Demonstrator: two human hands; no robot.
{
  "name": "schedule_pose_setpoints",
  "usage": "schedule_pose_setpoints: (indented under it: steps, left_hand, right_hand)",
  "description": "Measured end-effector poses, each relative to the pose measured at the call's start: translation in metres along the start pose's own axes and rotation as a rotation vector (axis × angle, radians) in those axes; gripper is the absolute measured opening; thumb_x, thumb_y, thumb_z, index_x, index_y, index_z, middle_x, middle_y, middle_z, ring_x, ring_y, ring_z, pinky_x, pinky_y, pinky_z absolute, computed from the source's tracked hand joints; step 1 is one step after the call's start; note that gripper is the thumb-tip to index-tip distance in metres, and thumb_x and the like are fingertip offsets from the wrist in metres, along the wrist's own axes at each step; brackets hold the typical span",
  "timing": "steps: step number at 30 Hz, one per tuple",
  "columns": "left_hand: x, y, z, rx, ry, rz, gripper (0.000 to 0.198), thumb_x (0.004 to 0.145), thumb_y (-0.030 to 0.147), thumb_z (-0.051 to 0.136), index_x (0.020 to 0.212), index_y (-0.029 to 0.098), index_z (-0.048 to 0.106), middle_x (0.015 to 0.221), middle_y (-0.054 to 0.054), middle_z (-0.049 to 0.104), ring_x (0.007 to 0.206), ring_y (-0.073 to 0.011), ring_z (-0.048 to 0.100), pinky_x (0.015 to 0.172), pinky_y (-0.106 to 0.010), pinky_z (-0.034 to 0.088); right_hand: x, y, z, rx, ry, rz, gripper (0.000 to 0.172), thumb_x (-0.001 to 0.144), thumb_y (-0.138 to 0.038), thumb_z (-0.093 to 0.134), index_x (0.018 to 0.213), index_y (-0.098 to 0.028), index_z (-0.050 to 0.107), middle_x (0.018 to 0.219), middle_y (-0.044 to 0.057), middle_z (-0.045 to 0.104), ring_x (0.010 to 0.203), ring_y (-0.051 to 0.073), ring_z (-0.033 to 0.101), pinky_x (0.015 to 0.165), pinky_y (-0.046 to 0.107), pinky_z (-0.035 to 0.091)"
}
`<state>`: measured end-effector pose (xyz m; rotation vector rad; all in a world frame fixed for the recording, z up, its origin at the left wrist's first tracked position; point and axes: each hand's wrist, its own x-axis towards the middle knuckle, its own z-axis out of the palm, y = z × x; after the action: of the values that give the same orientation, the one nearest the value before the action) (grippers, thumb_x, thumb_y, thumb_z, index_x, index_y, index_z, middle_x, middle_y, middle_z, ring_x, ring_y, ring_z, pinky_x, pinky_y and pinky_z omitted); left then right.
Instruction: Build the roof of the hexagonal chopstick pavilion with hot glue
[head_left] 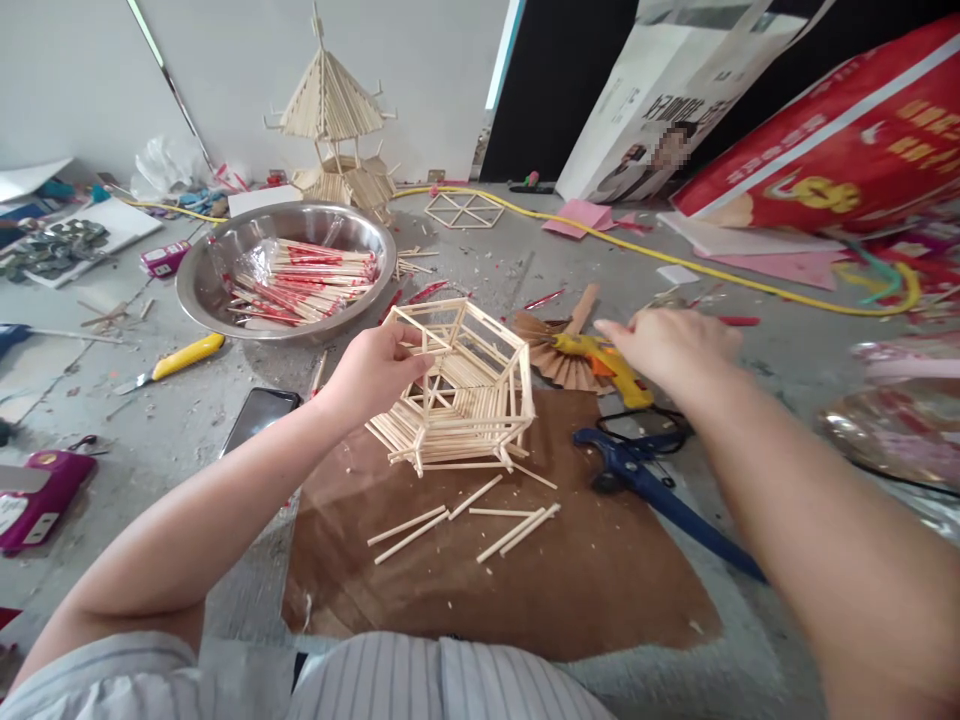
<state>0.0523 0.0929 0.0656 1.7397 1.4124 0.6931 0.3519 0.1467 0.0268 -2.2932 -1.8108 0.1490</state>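
So my left grip (382, 368) is pinched on the upper rim of this stick frame (474, 385), thumb and fingers closed round a thin bar. The frame sits right in front of me above the brown sheet (525, 595), though I honestly can't tell if its bottom edge is touching it. Loose sticks (411, 537) lie on the sheet just on my side.

My right grip (675, 338) is blurry, up by the yellow tool (611, 365), thumb pointing at it. Can't tell if it's wide or narrow, or even touching. A brown paper fan (555, 370) lies next to that tool, and a blue tool (646, 478) is nearer me.

Rest of the counter (517, 262): metal bowl (206, 262) with packets of sticks (315, 275), phone (259, 418), yellow knife (187, 355), finished-looking stick tower (328, 105) at the back.
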Motion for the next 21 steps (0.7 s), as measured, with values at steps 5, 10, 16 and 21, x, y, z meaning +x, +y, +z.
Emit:
schedule_pose_setpoints:
  steps: [5,10,16,21]
  left_hand:
    - [0.004,0.002,0.001,0.099,-0.008,0.006,0.019,0.073,0.028,0.055,0.085,0.014,0.057,0.057,0.002,0.058,0.038,-0.0028,0.035,0.04,-0.016,0.027]
    - [0.004,0.005,0.001,0.134,-0.021,0.021,0.015,0.071,0.026,0.057,0.079,0.013,0.059,0.054,0.003,0.054,0.041,-0.0036,0.037,0.041,-0.016,0.026]
    - [0.007,0.007,0.002,0.11,-0.016,0.049,0.033,0.069,0.024,0.06,0.1,0.012,0.058,0.055,0.002,0.057,0.043,-0.0057,0.043,0.042,-0.017,0.029]
    - [0.011,0.002,0.006,0.167,0.003,0.138,0.044,0.068,0.023,0.062,0.11,0.012,0.054,0.056,0.001,0.058,0.048,-0.0089,0.05,0.046,-0.018,0.033]
  right_hand:
    - [-0.03,-0.066,-0.022,0.473,-0.122,-0.263,0.026,0.08,-0.041,0.05,0.091,-0.019,0.059,0.073,0.005,0.064,0.051,0.011,0.055,0.054,0.027,0.046]
    - [-0.047,-0.121,-0.017,0.783,-0.438,-0.36,0.019,0.076,-0.029,0.06,0.09,-0.018,0.057,0.059,-0.002,0.059,0.032,0.005,0.045,0.031,0.018,0.035]
    - [-0.056,-0.137,-0.019,0.998,-0.655,-0.174,0.015,0.072,-0.019,0.066,0.079,-0.017,0.053,0.057,-0.001,0.061,0.03,0.007,0.049,0.026,0.018,0.034]
    - [-0.062,-0.137,-0.014,1.077,-0.73,-0.089,0.026,0.069,-0.012,0.067,0.088,-0.017,0.05,0.044,-0.005,0.055,0.03,0.01,0.049,0.024,0.017,0.033]
